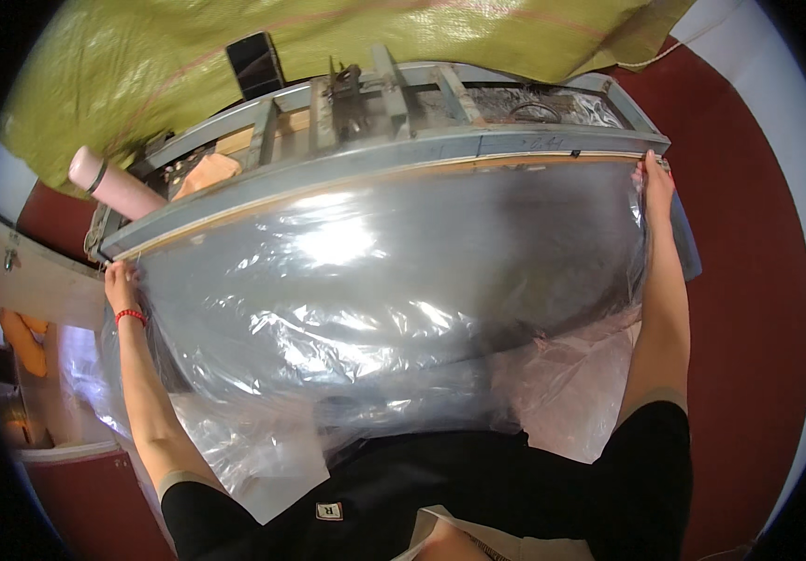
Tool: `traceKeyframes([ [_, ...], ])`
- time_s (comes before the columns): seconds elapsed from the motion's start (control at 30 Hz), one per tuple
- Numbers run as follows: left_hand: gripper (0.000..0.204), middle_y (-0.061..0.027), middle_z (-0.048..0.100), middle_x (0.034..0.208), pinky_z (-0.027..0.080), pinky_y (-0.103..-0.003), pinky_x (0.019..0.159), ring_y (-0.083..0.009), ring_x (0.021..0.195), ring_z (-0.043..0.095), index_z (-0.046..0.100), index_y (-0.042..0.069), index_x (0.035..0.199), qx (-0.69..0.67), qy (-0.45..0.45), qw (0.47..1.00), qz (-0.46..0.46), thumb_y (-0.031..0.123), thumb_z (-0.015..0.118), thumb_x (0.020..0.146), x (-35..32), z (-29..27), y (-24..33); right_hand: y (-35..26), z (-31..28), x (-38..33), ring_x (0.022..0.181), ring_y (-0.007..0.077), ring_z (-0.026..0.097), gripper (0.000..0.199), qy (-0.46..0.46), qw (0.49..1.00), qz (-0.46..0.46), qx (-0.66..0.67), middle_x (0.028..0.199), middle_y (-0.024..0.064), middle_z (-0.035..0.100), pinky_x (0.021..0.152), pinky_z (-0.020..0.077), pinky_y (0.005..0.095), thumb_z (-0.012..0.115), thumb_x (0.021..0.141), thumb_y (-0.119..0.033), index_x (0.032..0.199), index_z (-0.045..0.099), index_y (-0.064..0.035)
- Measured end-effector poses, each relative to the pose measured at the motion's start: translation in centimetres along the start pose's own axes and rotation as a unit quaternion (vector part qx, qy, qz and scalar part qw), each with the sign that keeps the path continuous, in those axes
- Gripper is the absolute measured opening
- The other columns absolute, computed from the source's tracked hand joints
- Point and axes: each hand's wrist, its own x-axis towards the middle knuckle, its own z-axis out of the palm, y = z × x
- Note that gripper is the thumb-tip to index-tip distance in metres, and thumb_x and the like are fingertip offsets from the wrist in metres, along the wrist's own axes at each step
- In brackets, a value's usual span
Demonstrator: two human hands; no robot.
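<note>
A wide sheet of clear plastic film spreads across a grey surface in front of me, creased and shiny, its near part hanging toward my body. My left hand, with a red bead bracelet at the wrist, pinches the film at the left end of a grey metal frame. At the frame's right end, my right hand has its fingers closed on the film too. A thin wooden strip runs along the frame's near side. Both arms are stretched far apart.
A pink bottle leans at the frame's left, beside an orange cloth. A dark phone rests against yellow-green sheeting behind. Metal crossbars stand up inside the frame. Dark red floor lies to the right.
</note>
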Motion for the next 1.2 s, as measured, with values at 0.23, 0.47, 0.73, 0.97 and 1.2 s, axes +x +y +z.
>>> traceKeyframes([
  [0.23,0.004,0.0042,0.048,0.070,0.035,-0.018,0.056,-0.0042,0.062,0.043,0.053,0.008,0.083,0.088,-0.185,0.975,0.084,0.007,0.051,0.080,-12.4,-0.8,9.1,4.7,-13.4,-0.2,0.072,0.0130,0.057,0.032,0.148,0.956,-0.115,-0.225,0.078,0.0078,0.065,0.068,0.0443,0.0283,0.056,0.078,-0.031,0.089,0.064,-0.0021],
  [0.47,0.006,0.0019,0.055,0.080,0.038,-0.019,0.063,-0.0053,0.071,0.049,0.053,0.007,0.085,-0.006,-0.245,0.967,0.068,0.006,0.053,0.079,-22.6,-0.1,16.5,-8.0,-2.9,-12.5,0.097,0.0229,0.053,0.036,0.050,0.913,-0.329,-0.236,0.107,0.0139,0.056,0.085,0.0396,0.0309,0.054,0.082,-0.025,0.110,0.054,-0.0025],
  [0.73,0.008,-0.0006,0.054,0.079,0.040,-0.020,0.066,-0.0082,0.073,0.050,0.052,0.005,0.087,0.008,-0.251,0.962,0.102,0.007,0.056,0.080,-26.9,-3.1,19.3,-17.7,19.5,-41.2,0.086,0.0235,0.054,0.037,-0.526,0.739,-0.420,-0.006,0.094,0.0117,0.057,0.075,0.0435,0.0310,0.062,0.074,-0.017,0.105,0.052,-0.0006],
  [0.97,0.009,0.0007,0.057,0.078,0.042,-0.023,0.070,-0.0075,0.075,0.051,0.056,0.001,0.085,0.256,-0.405,0.875,0.070,0.009,0.056,0.079,-26.5,-6.5,17.5,-12.2,18.1,-39.8,0.056,0.0032,0.039,0.017,-0.749,0.652,0.035,0.114,0.065,-0.0037,0.048,0.050,0.0325,0.0169,0.049,0.086,-0.021,0.088,0.055,-0.0049],
  [1.2,0.005,0.0020,0.056,0.077,0.041,-0.021,0.069,-0.0051,0.075,0.049,0.056,0.002,0.082,0.148,-0.344,0.924,0.079,0.007,0.054,0.081,-25.8,-4.1,15.1,-13.9,16.3,-41.8,0.063,0.0029,0.047,0.016,-0.744,0.664,-0.072,0.006,0.070,-0.0015,0.056,0.057,0.0390,0.0175,0.057,0.079,-0.011,0.091,0.058,-0.0005],
])
